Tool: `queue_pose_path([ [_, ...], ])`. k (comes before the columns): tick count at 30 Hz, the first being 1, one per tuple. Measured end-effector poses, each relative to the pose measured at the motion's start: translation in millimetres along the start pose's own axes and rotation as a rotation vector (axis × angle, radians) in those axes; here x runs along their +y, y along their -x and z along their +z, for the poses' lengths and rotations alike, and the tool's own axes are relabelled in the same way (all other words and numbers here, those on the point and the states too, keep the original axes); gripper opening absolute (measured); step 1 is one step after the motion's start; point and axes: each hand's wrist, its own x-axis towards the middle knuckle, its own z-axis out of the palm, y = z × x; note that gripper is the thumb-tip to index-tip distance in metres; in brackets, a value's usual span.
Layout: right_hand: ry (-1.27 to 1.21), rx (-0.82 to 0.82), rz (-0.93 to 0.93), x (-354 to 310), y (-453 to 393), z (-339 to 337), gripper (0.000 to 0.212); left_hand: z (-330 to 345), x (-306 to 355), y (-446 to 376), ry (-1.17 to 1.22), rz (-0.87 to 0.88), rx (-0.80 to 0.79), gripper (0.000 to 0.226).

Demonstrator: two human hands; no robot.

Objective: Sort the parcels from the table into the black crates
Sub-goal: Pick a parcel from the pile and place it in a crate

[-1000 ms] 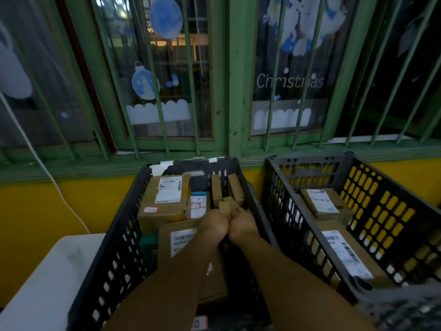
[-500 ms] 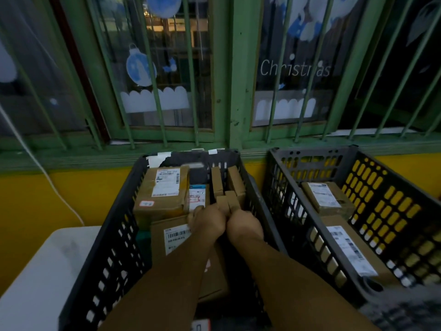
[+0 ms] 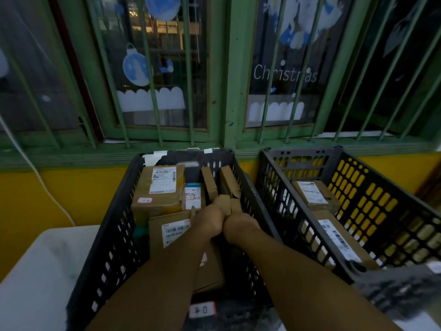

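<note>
I see the left black crate (image 3: pixel 114 237) on the white counter (image 3: pixel 40 271), a second black crate (image 3: pixel 372 211) just right of it. Inside the left crate, my left hand (image 3: pixel 211 219) and right hand (image 3: pixel 238 226) together grasp a small cardboard parcel (image 3: pixel 225 204), knuckles touching.

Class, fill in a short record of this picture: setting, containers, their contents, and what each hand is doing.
setting: barred green window, yellow wall
containers: left crate; right crate
left crate contents: several parcels
right crate contents: two labelled parcels
left hand: grips small cardboard box inside left crate
right hand: grips the same box
</note>
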Motion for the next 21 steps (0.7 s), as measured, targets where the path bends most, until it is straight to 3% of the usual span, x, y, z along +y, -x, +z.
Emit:
queue_pose_path([
  [3, -0.048, 0.032, 0.06, 4.7, -3.7, 6.8, 0.036, 4.6, 3.5, 7.0, -0.024, 0.007, -0.008, 0.04],
  [7, -0.214, 0.127, 0.154, 5.9, -6.9, 12.9, 0.041, -0.9, 6.8, 12.2, 0.072, 0.021, -0.028, 0.025],
  [9, -0.245, 0.134, 0.156, 6.1, -1.2, 15.6, 0.042, -10.7, 8.4, 18.9, 0.092, 0.055, -0.027, 0.029],
  [12, -0.284, 0.11, 0.12, 9.9, 5.4, 20.0, 0.043, -10.8, 9.6, 26.9, -0.127, 0.104, -0.015, 0.031],
  [14, -0.255, 0.061, 0.096, 10.0, 4.4, 20.3, 0.049, -4.9, 4.4, 30.9, -0.197, 0.114, -0.059, 0.049],
  [16, -0.248, 0.044, 0.091, 8.0, 2.9, 21.3, 0.054, -3.6, -1.2, 30.9, -0.168, 0.116, -0.069, 0.052],
  [21, -0.343, 0.109, 0.012, 7.6, 5.7, 23.6, 0.049, -13.1, -7.7, 34.6, 0.088, 0.121, -0.045, 0.032],
])
